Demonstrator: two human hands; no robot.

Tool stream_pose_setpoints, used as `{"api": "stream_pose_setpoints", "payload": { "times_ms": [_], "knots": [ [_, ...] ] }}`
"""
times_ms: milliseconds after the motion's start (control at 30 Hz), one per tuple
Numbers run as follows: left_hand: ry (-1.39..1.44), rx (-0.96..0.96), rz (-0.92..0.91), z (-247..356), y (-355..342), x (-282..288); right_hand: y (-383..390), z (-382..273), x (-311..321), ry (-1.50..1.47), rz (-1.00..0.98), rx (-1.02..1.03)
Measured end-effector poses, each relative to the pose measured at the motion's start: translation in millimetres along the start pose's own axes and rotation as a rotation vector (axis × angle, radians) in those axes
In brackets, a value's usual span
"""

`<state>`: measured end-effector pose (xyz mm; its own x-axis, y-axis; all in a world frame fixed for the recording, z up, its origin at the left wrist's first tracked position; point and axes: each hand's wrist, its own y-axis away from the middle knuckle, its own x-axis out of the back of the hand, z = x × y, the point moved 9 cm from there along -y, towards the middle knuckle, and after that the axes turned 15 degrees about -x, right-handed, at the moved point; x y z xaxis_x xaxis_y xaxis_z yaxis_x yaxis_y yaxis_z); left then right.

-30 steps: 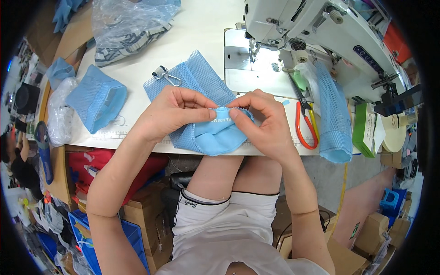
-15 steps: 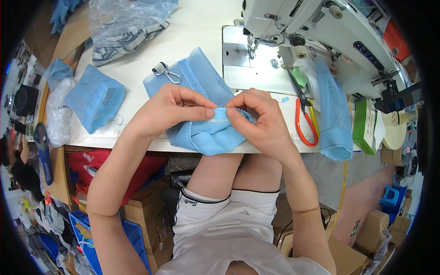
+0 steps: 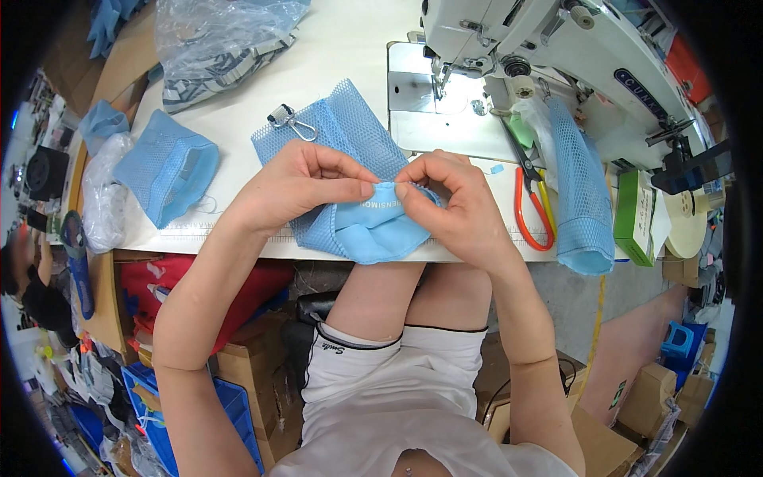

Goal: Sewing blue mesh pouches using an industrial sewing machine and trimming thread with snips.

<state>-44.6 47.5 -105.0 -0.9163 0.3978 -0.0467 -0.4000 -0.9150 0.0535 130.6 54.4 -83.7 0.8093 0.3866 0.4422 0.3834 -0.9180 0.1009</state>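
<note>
A blue mesh bag (image 3: pixel 355 119) lies over the table's front edge, its solid blue fabric end (image 3: pixel 381 236) turned toward me with pale lettering on it. My left hand (image 3: pixel 306 187) pinches the edge of that fabric between thumb and forefinger. Close beside it, my right hand (image 3: pixel 455 203) pinches the same edge, and a short stretch of the edge runs between the fingertips. A silver carabiner clip (image 3: pixel 300 127) rests on the mesh beyond my left hand. The right fingers partly hide the lettering.
A white sewing machine (image 3: pixel 548 56) stands at the far right. Before it lie red-handled scissors (image 3: pixel 531 211), another mesh piece (image 3: pixel 579 191) and a green box (image 3: pixel 633 216). To the left are a blue mesh pouch (image 3: pixel 165 168) and clear plastic bags (image 3: pixel 226 40).
Both hands keep their pinch on the fabric edge and have hardly moved. The view has shifted very slightly.
</note>
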Motion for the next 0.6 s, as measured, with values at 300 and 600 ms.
{"api": "stream_pose_setpoints", "payload": {
  "times_ms": [300,600],
  "knots": [
    [-0.002,0.001,0.034,-1.2,0.1,-0.6,0.6,-2.0,0.6,-0.001,0.009,0.016],
    [0.017,0.001,0.035,-2.6,-0.2,-0.2,-0.3,1.0,-0.6,-0.031,0.002,-0.015]
  ]
}}
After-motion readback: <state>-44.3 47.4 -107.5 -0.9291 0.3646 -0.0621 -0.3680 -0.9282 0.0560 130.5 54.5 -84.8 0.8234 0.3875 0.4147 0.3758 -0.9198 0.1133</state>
